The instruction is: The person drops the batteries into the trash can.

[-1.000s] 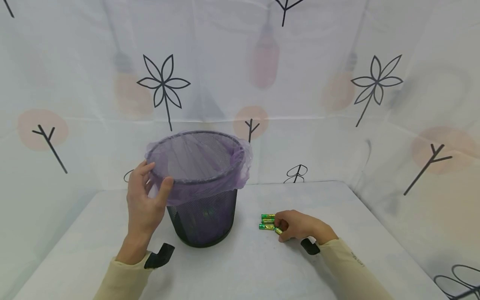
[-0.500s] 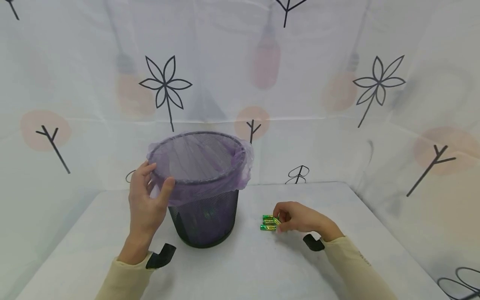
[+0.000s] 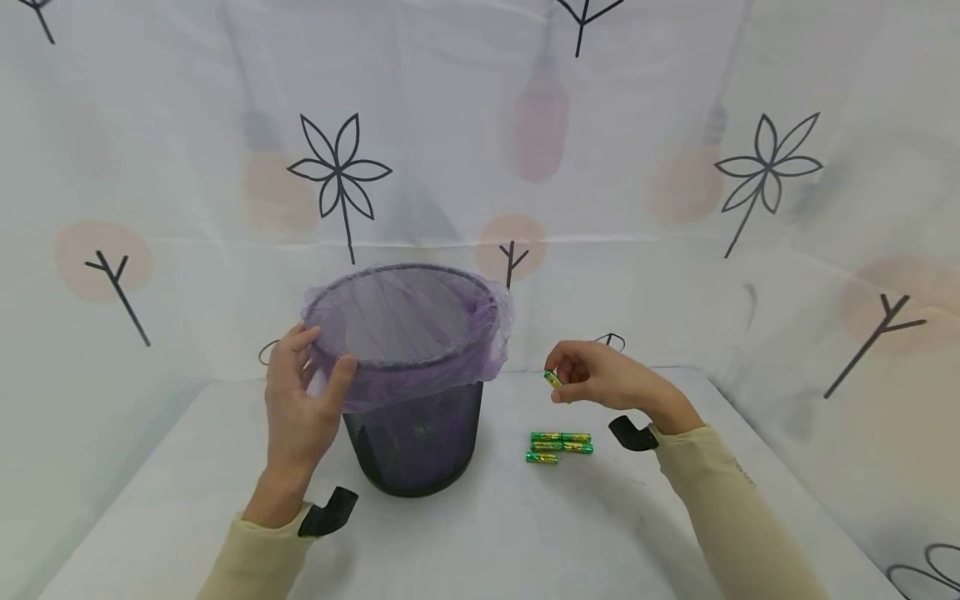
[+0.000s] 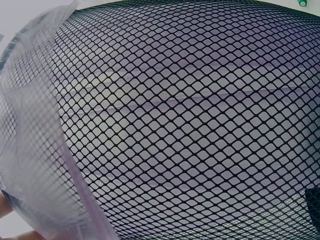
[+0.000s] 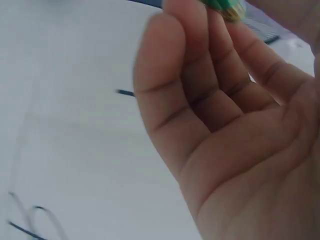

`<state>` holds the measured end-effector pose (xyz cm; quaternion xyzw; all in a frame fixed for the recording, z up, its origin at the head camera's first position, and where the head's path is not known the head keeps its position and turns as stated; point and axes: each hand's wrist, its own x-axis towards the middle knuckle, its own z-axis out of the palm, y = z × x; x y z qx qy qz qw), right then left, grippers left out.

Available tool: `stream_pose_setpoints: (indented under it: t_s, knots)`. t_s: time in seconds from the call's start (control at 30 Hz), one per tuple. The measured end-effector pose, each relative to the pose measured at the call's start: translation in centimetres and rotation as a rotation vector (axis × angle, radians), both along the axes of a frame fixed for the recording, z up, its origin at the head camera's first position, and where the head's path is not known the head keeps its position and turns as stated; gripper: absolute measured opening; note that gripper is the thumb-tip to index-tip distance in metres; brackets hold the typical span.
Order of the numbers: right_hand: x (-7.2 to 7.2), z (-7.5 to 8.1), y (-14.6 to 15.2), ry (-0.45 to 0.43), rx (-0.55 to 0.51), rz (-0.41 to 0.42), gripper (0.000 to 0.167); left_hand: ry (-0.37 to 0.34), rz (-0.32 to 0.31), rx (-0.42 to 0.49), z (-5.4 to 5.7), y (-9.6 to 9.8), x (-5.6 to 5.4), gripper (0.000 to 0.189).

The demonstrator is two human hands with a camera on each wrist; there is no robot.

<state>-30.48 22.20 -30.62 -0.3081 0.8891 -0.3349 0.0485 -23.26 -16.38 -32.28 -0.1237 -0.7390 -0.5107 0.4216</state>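
Observation:
A black mesh wastebasket point(image 3: 411, 450) stands on the table, lined with a thin purple bin bag point(image 3: 420, 383) folded over its rim. My left hand point(image 3: 303, 408) holds the basket at the left of the rim, thumb at the front and fingers round the side. In the left wrist view the mesh wall point(image 4: 190, 125) fills most of the picture. Raised above the table, my right hand point(image 3: 611, 382) pinches a green and gold battery point(image 3: 552, 379) between thumb and fingers. The right wrist view shows that battery point(image 5: 229, 7) at the fingertips. Several like batteries point(image 3: 547, 447) lie in short rows below this hand.
The white-covered table point(image 3: 480, 542) reaches back to a pale curtain point(image 3: 645, 275) with printed flowers and twigs. More of this curtain hangs at both sides. The basket stands left of the loose batteries, with bare table between them.
My right hand has picked one battery from the group and lifted it up off the table. The left hand keeps its hold on the basket. The head view has shifted slightly left.

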Motion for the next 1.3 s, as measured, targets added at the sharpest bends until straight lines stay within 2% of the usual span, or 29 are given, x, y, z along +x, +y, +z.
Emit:
stream_pose_setpoints:
  t_s: [0.33,0.47,0.6,0.73,0.9,1.1,1.3]
  knots:
    - [0.0,6.7,-2.8,0.216,-0.034,0.036,0.031,0.002,-0.010,0.002,0.1,0.0,0.0,0.054]
    - [0.2,8.7,-4.7,0.293,-0.064,0.068,0.031,0.000,-0.007,0.000,0.1,0.0,0.0,0.054]
    - [0.1,10.1,-7.0,0.349,-0.097,0.134,0.031,-0.005,-0.004,-0.005,0.1,0.0,0.0,0.053]
    - [-0.3,11.0,-9.3,0.394,-0.098,0.183,0.031,-0.006,0.000,-0.012,0.0,0.0,0.0,0.053]
    - [-0.9,11.5,-11.6,0.401,-0.078,0.185,0.031,-0.001,0.001,-0.017,0.0,0.0,-0.1,0.053]
    - [-1.8,11.5,-13.6,0.375,-0.052,0.184,0.030,0.016,-0.006,-0.013,0.0,-0.1,-0.1,0.055]
    - [-2.7,10.9,-15.2,0.383,-0.015,0.184,0.031,0.013,-0.003,-0.010,0.0,-0.1,-0.1,0.054]
